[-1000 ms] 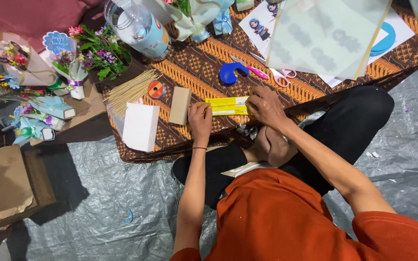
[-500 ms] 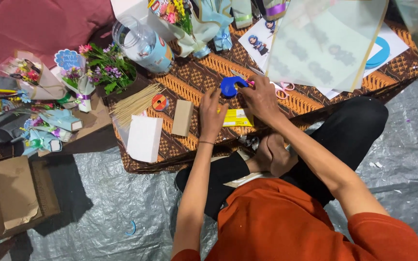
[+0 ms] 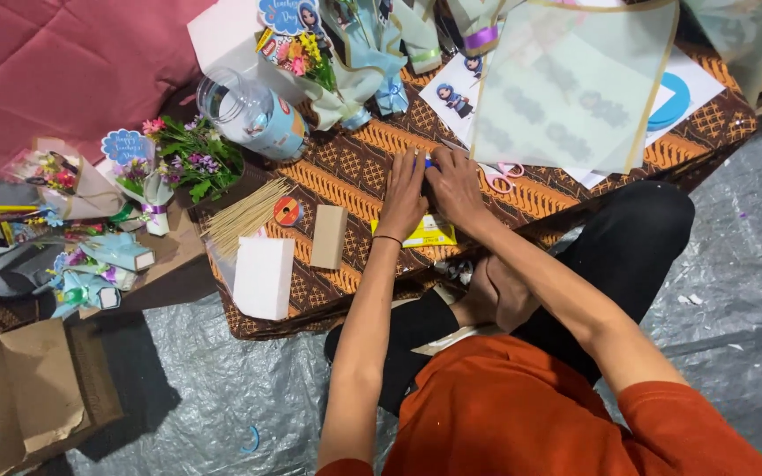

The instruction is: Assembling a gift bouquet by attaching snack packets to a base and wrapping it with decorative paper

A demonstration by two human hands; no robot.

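Both your hands have moved up the patterned brown cloth (image 3: 346,176) since a second ago, away from the yellow flat pack (image 3: 429,233), which now lies just below them on that cloth. Your left hand (image 3: 403,198) and right hand (image 3: 456,187) sit side by side, touching, over a small blue thing (image 3: 422,159) of which only a sliver shows at your fingertips. Your fingers curl down around it, but whether they grip it cannot be told.

Largest, above and right of the hands: a pale green translucent sheet with gold edging (image 3: 575,79), hanging close to the camera and covering printed white sheets (image 3: 690,75). Pink-handled scissors (image 3: 503,174) lie just right of your right hand.

Left of the hands, along the cloth: a clear plastic jar with a pale blue label (image 3: 253,115) lying on its side, then a white rectangular box (image 3: 263,277) at the cloth's near edge, a tan cardboard block (image 3: 329,235) beside it, a fan of thin wooden skewers (image 3: 244,214), and a small red tape roll (image 3: 287,211).

Off the cloth, further left, small wrapped flower bouquets (image 3: 165,163) with scalloped blue tags are laid out, probably kept within reach. A brown paper bag (image 3: 33,392) stands open on the grey plastic floor sheet (image 3: 213,397).
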